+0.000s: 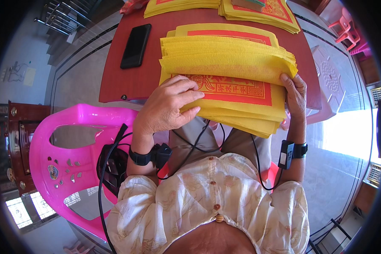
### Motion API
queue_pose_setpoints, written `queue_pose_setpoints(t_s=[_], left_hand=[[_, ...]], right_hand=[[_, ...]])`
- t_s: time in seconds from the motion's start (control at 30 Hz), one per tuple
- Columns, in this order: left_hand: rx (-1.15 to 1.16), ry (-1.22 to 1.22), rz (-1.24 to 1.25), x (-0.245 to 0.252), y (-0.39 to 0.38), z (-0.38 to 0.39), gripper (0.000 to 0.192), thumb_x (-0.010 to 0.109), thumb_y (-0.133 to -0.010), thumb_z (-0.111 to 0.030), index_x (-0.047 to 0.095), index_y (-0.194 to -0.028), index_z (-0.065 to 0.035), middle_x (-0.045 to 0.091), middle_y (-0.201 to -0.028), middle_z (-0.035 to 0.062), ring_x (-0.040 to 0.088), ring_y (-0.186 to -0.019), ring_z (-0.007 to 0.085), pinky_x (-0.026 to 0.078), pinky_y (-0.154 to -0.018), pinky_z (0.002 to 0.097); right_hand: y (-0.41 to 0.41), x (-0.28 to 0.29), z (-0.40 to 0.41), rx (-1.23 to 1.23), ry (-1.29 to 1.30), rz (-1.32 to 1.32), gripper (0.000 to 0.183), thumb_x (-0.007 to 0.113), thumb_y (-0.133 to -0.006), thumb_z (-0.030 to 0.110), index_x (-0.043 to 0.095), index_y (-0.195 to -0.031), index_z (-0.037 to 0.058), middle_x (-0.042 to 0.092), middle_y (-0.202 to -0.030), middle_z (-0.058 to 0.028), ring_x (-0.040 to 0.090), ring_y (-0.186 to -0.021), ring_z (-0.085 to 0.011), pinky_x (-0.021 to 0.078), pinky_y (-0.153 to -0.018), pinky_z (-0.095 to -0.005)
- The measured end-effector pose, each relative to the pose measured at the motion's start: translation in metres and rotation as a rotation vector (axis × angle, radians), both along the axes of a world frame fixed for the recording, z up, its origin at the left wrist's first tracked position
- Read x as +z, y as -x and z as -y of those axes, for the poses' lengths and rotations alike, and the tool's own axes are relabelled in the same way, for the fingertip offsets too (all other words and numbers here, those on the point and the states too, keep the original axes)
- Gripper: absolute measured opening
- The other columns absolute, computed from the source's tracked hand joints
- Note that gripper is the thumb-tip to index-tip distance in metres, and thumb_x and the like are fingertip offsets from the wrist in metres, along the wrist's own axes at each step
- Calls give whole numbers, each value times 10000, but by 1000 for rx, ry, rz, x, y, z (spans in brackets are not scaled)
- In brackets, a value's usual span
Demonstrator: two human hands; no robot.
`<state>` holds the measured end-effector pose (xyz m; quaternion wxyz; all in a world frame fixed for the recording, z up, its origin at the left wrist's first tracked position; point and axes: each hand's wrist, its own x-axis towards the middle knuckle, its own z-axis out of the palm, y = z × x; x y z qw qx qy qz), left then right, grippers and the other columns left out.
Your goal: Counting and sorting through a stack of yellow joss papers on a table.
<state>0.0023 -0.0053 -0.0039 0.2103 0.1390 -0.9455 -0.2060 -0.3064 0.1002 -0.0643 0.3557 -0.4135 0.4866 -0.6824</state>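
Observation:
A stack of yellow paper sheets with red printed panels [241, 98] lies before me, its near end jutting past the table edge. Several upper sheets [222, 54] are bent back toward the far side, showing plain yellow undersides. At the right edge my right hand [295, 92] pinches the corner of the lifted yellow sheet [260, 68] between thumb and fingers. My left hand [174, 103] rests over the stack's left side, fingers apart, fingertips on or just above the red print. It grips nothing that I can see.
The red table [114, 84] also carries a black smartphone [136, 46] and two more yellow paper piles [182, 8] at the far edge. A pink plastic chair [79, 114] holding a black bag [112, 168] stands at left. Black cables [197, 147] cross my lap. A plastic stool [330, 76] sits at right.

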Motion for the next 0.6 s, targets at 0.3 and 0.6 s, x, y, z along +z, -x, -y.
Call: queue_pose_setpoints(t_s=[0.3, 0.6], left_hand=[[34, -17, -78, -5, 0, 2, 252, 665, -684, -68, 638, -916, 28, 612, -908, 159, 598, -848, 294, 489, -759, 358], [101, 48, -191, 2, -4, 3, 226, 698, -682, -36, 643, -894, 21, 623, -901, 146, 615, -827, 274, 502, -726, 330]], right_hand=[[1, -3, 0, -5, -12, 20, 216, 633, -849, 167, 653, -1023, 41, 652, -872, -23, 590, -791, -58, 486, -721, -206], [3, -4, 0, -2, -4, 17, 214, 634, -847, 165, 656, -1024, 47, 655, -873, -26, 596, -791, -62, 491, -718, -208]])
